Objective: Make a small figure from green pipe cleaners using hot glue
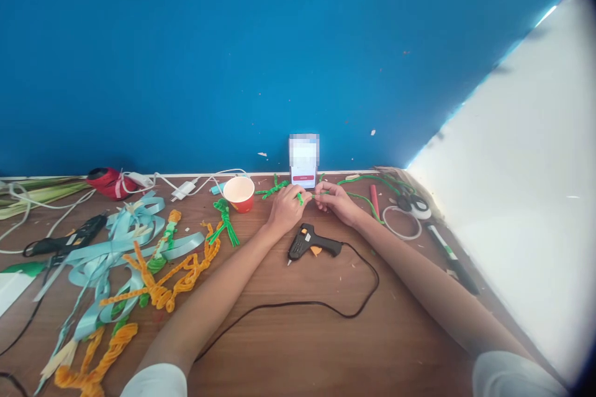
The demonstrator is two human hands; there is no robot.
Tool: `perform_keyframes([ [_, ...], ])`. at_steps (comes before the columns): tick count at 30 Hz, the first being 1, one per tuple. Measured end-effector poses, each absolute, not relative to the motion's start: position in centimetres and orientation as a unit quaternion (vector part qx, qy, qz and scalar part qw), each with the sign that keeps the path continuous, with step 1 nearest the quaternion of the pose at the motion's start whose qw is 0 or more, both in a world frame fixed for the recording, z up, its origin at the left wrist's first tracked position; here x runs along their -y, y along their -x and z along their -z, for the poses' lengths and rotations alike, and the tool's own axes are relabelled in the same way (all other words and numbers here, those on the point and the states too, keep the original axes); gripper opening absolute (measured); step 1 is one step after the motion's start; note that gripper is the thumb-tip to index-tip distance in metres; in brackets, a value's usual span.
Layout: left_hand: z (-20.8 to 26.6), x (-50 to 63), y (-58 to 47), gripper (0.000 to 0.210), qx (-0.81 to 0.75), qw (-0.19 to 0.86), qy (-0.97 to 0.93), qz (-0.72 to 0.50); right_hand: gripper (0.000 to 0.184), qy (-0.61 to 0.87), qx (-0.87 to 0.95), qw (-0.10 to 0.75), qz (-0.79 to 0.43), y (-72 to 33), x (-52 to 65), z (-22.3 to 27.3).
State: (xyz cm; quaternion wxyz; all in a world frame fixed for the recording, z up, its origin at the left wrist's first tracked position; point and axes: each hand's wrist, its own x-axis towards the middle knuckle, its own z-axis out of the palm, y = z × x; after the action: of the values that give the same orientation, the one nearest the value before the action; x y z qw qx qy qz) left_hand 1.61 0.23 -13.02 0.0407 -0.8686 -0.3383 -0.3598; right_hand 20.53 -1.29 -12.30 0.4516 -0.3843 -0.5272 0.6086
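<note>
Head view, green cord, between hands

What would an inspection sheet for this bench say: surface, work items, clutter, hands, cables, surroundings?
Surface: brown wood-grain table, small scraps on it.
Work items: green strand at the hands; black glue gun lying nearer the wearer.
Clutter: pale-blue ribbon and orange twisted pieces tangled at left; red cup behind.
Hands: left hand pinches the strand; right hand close beside, grip unclear.
Cables: black cord loops across the table; white cables along the back.
Surroundings: blue wall, specked; upright phone before it.
</note>
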Motion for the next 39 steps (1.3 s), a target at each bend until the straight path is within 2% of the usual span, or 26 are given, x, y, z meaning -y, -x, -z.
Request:
perform_keyframes([
  [12, 13.2, -0.2, -1.7, 0.028, 0.362, 0.032, 0.859, 0.362, 0.03, 0.387, 0.512, 0.402, -0.653, -21.2, 0.8, 12.2],
  [22, 12.9, -0.4, -1.8, 0.029, 0.34, 0.041, 0.879, 0.331, 0.032, 0.36, 0.519, 0.453, -0.629, -21.0, 0.6, 12.7],
  [29, 12.9, -0.3, -1.7, 0.028, 0.345, 0.052, 0.877, 0.329, 0.032, 0.365, 0.537, 0.455, -0.609, -20.9, 0.8, 12.7],
  [39, 13.7, -0.4, -2.0, 0.027, 0.343, 0.074, 0.88, 0.32, 0.043, 0.358, 0.507, 0.5, -0.604, -20.9, 0.3, 13.4],
])
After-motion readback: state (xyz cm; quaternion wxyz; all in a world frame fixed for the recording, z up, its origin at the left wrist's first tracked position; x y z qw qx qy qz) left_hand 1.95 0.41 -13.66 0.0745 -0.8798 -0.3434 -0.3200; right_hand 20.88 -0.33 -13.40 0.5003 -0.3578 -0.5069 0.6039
